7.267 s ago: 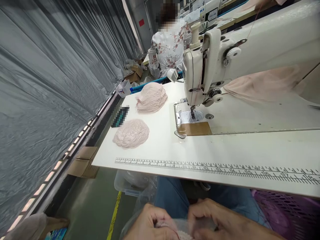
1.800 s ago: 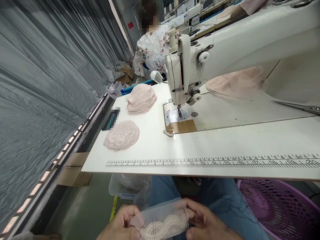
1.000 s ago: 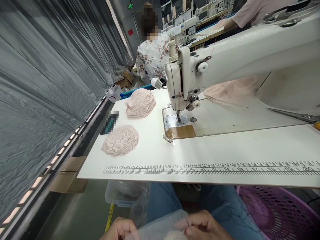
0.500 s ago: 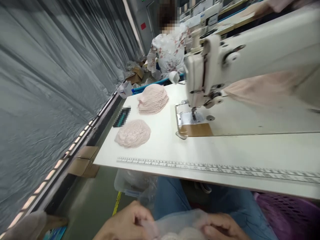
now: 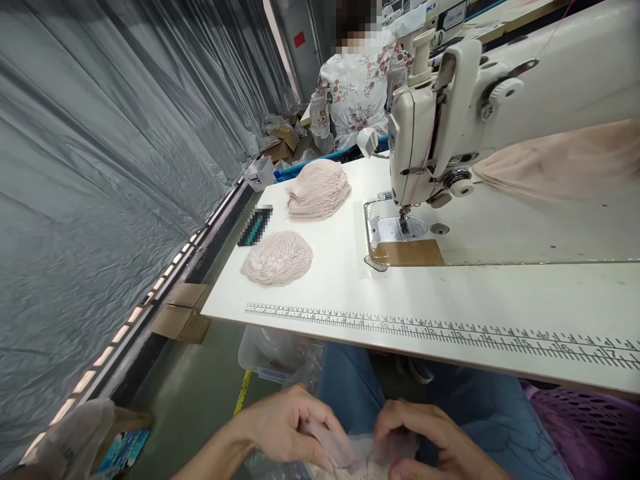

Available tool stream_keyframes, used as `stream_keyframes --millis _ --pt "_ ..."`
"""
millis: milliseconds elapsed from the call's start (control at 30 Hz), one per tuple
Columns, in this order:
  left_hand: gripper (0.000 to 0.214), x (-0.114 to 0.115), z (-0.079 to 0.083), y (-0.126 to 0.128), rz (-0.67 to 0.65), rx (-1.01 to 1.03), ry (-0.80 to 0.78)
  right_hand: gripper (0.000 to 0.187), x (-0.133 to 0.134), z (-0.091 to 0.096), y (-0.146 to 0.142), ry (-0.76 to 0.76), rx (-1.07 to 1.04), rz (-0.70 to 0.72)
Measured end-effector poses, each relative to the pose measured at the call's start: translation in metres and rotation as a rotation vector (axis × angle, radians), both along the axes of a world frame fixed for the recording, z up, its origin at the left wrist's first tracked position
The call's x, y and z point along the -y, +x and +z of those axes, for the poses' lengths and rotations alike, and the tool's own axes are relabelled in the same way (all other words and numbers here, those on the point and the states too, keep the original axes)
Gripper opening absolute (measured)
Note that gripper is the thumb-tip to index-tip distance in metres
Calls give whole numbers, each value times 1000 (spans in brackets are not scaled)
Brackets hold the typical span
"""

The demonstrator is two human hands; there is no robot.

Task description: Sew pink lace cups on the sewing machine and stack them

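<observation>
Both my hands work over my lap, below the front edge of the white sewing table (image 5: 450,293). My left hand (image 5: 287,427) pinches a thin, sheer pink piece of fabric (image 5: 350,450). My right hand (image 5: 430,440) is curled shut on the same piece from the other side. The lower part of the fabric is cut off by the bottom of the picture. On the table lie a flat pile of pink lace pieces (image 5: 278,259) and, farther back, a taller stack of similar pieces (image 5: 319,190).
A white sewing machine (image 5: 450,113) stands at the table's right, pink cloth (image 5: 565,163) under its arm. A printed ruler (image 5: 440,330) runs along the front edge. A purple basket (image 5: 590,427) is at my right. A person in a floral top (image 5: 357,87) sits ahead. Grey plastic sheeting (image 5: 100,167) hangs left.
My hands have stayed at my lap, working the sheer piece; the lace trim seen earlier is now out of sight. The view has swung slightly right and down.
</observation>
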State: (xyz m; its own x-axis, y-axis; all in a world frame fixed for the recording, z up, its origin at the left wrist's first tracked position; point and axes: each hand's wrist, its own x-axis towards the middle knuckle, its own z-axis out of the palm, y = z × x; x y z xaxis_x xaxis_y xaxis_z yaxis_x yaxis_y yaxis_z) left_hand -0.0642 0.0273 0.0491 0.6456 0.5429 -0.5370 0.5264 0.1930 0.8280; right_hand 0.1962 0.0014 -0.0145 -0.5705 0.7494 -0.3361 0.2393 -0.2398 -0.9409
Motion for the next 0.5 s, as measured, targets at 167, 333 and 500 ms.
stream_keyframes --millis 167,333,500 --pt "62 -1 3 1 -6 -8 22 16 -4 -2 -7 90 1 69" --pt "55 -2 -1 -2 13 0 16 10 -4 -9 -10 185 21 92" --pt "61 -3 -6 -7 -21 8 105 18 -6 9 -4 351 -140 61"
